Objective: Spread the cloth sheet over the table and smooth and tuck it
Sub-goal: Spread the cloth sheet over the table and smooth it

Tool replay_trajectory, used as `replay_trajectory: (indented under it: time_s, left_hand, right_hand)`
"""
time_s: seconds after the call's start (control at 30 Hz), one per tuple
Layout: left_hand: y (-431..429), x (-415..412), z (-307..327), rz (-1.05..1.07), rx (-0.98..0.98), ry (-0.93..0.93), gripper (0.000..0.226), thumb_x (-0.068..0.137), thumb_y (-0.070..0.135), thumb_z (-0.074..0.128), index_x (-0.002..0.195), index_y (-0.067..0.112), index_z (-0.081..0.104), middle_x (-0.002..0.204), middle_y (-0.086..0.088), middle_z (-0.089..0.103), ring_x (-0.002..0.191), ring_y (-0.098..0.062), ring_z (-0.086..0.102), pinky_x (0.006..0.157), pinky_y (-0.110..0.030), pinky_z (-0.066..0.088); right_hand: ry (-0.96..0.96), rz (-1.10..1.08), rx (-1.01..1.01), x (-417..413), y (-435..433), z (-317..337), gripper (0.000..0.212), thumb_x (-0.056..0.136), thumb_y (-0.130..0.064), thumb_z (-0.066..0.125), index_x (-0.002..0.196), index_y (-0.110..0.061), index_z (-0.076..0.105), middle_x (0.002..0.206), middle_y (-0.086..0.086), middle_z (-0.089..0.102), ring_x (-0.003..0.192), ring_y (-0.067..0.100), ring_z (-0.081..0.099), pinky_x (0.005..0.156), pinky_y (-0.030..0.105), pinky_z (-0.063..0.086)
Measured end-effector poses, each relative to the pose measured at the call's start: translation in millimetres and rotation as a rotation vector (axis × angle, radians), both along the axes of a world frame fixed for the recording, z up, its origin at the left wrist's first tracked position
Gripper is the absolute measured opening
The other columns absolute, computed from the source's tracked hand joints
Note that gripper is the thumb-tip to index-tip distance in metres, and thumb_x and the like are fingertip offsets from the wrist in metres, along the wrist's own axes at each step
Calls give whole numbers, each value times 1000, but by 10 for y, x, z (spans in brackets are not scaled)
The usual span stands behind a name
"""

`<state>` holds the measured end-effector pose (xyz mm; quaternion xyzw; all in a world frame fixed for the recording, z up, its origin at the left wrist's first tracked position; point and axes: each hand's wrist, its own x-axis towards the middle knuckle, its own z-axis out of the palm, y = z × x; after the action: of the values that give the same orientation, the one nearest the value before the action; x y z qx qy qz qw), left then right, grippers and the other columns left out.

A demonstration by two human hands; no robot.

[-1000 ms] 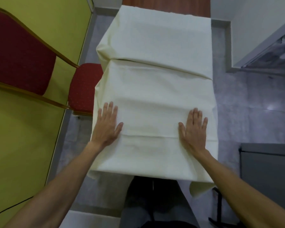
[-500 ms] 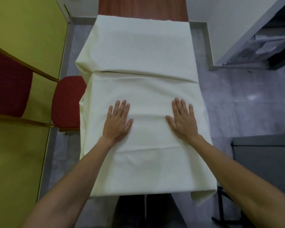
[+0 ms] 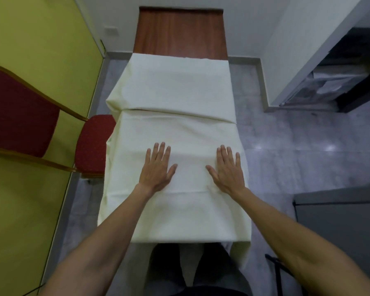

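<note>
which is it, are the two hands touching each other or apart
Apart. The head view shows the left hand and right hand flat on the cloth sheet, with bare cloth plainly between their thumbs.

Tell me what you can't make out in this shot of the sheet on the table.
Head view:
Table under the cloth sheet: covered, only its far end shows.
Any tuck at the near edge: hidden beneath the overhang.
Palms of left hand and right hand: face down on the sheet.
Red chair: cut by the left edge.
</note>
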<state>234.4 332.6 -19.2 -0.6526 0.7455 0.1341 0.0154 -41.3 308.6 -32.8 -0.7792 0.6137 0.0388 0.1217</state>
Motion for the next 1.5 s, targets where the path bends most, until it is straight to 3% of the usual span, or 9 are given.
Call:
replay_trajectory:
  time_s: [0.23,0.43,0.7,0.8,0.87,0.97,1.17,1.33,1.5]
  left_hand:
    - [511,-516,83,194,3,-70,79,97,59,12,155,7,23,163,-16,15,151,-35,9,121,-52,8]
    - [931,-1483,62,502,-1,-42,77,98,59,17,153,6,31,160,-17,26,149,-35,21,120,-53,17]
    - [1323,-2419,-10,858,-32,68,79,99,60,15,146,3,41,154,-20,38,143,-37,34,116,-53,28]
    - [1402,-2768,-171,968,-50,88,73,101,55,18,144,2,45,151,-21,42,141,-37,38,117,-49,25]
    - [1469,-3006,-269,1008,-27,110,68,102,48,19,143,1,46,151,-22,42,140,-38,40,118,-49,26]
    - [1483,-3220,-399,1054,-38,110,65,105,41,14,139,-1,51,150,-23,41,138,-40,42,119,-47,19]
    - [1456,-3227,-513,1096,-97,88,63,95,39,43,147,3,42,156,-18,34,145,-36,30,118,-48,23]
    - [1468,-3238,-603,1109,-119,73,64,96,41,40,149,4,39,160,-14,28,148,-33,25,120,-46,20]
    - [1243,-3364,-609,1245,-69,10,67,97,46,36,148,3,40,158,-16,29,145,-36,30,120,-48,19]
  right_hand:
    - [-32,180,-24,-593,-32,128,84,98,-63,17,154,-2,23,163,15,20,152,32,14,123,53,9]
    - [-64,464,11,-1089,-103,229,83,98,-63,12,156,-4,17,164,14,13,153,30,6,122,47,-6]
    - [-31,863,75,-1388,-99,-51,77,102,-61,17,152,-5,32,160,13,29,148,33,26,116,47,4]
    - [-45,1018,98,-1264,82,-147,77,102,-61,9,155,-6,21,163,11,15,151,31,12,116,44,-5]
    - [-23,1100,113,-1219,239,-189,70,105,-55,15,153,-5,26,162,13,19,150,31,14,117,44,-4]
    - [-23,1223,69,-1254,286,-315,61,104,-45,34,149,-4,38,159,17,28,147,34,27,117,47,11]
    - [-103,1340,75,-1267,-399,-450,66,102,-49,38,153,-7,32,162,12,26,150,31,21,118,56,20]
    - [-35,1482,6,-1186,-1443,-405,69,102,-52,39,154,-7,30,163,10,22,151,30,20,114,59,28]
    - [30,1580,1,-1034,-2301,-375,77,101,-62,30,154,-6,28,163,13,20,151,33,18,116,58,24]
